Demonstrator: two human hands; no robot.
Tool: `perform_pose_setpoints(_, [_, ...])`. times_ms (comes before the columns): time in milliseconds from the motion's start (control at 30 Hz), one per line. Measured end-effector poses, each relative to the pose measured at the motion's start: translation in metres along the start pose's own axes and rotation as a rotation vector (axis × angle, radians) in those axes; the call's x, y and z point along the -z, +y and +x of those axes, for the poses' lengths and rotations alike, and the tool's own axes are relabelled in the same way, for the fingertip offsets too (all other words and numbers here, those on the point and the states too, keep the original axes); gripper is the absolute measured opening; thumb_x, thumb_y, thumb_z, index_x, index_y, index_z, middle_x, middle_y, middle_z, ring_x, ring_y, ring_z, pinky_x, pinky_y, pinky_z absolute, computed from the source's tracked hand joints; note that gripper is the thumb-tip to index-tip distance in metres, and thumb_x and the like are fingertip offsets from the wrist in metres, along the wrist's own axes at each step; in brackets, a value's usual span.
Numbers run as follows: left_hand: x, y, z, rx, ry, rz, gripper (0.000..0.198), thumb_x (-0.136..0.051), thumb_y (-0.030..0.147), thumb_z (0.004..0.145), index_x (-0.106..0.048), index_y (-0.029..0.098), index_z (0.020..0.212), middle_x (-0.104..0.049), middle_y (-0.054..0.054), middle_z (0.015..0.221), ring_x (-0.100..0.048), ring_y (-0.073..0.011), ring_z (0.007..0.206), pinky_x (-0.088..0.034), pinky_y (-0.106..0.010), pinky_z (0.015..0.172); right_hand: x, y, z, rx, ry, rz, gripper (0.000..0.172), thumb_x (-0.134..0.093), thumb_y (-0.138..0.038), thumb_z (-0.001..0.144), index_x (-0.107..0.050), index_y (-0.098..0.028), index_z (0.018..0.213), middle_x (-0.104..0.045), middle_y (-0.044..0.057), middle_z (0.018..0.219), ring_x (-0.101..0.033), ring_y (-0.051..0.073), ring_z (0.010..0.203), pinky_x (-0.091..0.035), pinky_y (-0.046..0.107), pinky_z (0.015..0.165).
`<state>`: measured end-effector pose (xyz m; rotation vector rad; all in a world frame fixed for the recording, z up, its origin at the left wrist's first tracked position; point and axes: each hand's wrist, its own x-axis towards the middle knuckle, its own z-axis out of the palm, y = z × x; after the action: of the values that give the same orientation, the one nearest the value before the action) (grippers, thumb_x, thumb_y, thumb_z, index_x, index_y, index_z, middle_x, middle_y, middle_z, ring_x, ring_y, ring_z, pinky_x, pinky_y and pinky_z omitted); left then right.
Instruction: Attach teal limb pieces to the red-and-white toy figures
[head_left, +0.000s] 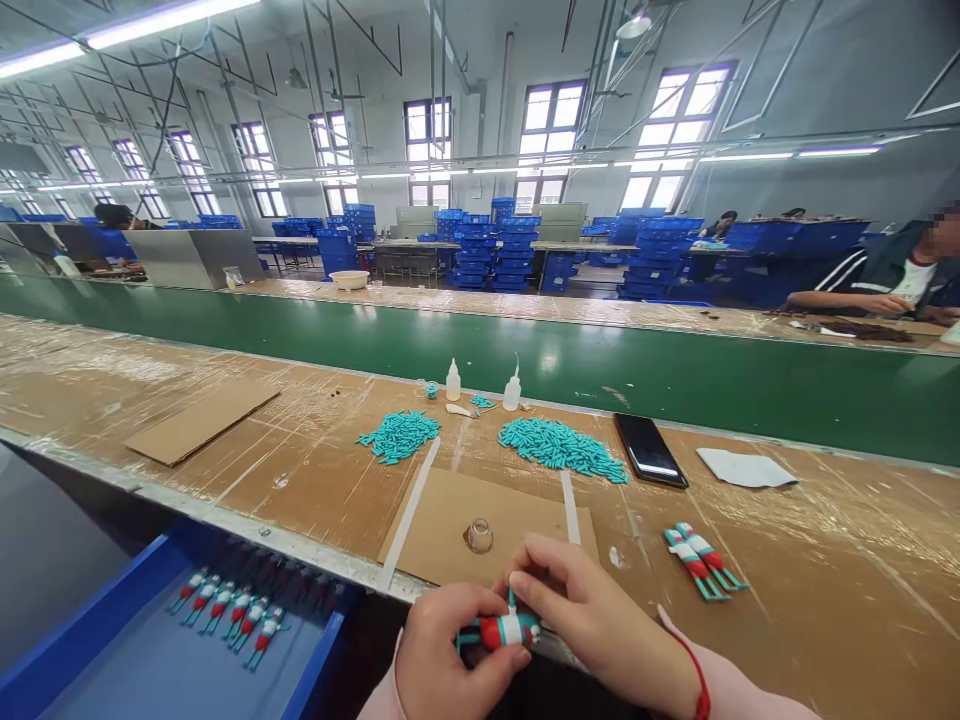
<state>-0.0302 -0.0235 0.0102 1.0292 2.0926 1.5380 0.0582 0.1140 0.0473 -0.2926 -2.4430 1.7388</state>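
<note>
My left hand is closed around a small figurine with a red and white body and teal limbs, its head pointing right. My right hand pinches a small teal piece against the figurine's upper side. Just beyond the hands, a small clear cup stands on a taped cardboard sheet. Behind that lie a left heap of teal pieces and a larger right heap of teal pieces. Two similar figurines rest on the table to the right.
A blue bin at lower left holds several figurines. Two squeeze bottles, one left and one right, stand near the green conveyor belt. A phone and white cloth lie right. A co-worker sits across the belt.
</note>
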Motion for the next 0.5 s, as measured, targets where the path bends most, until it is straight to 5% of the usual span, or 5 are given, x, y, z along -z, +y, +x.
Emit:
perform_pose_setpoints(300, [-0.01,-0.005,-0.004,-0.165,0.075,-0.001,0.009,-0.071,0.028,0.061,-0.069,0.022,0.068,-0.065,0.0,0.059,-0.056,-0.0144,0.055,-0.041,-0.026,0.057,0.006,-0.009,-0.006,0.099,0.015,-0.162,0.024,-0.043,-0.032,0.085,-0.052,-0.017,0.068,-0.052,0.0,0.065,-0.045,0.013,0.061,-0.032,0.023,0.057])
perform_pose_setpoints(500, [-0.001,0.009,0.002,-0.253,0.075,0.061,0.006,-0.069,0.025,0.064,-0.067,0.021,0.068,-0.066,0.0,0.059,-0.057,-0.0141,0.053,-0.043,-0.024,0.055,0.012,-0.015,-0.004,0.111,0.006,-0.132,0.026,-0.044,-0.038,0.086,-0.058,-0.017,0.077,-0.057,0.001,0.071,-0.05,0.015,0.067,-0.036,0.024,0.061])
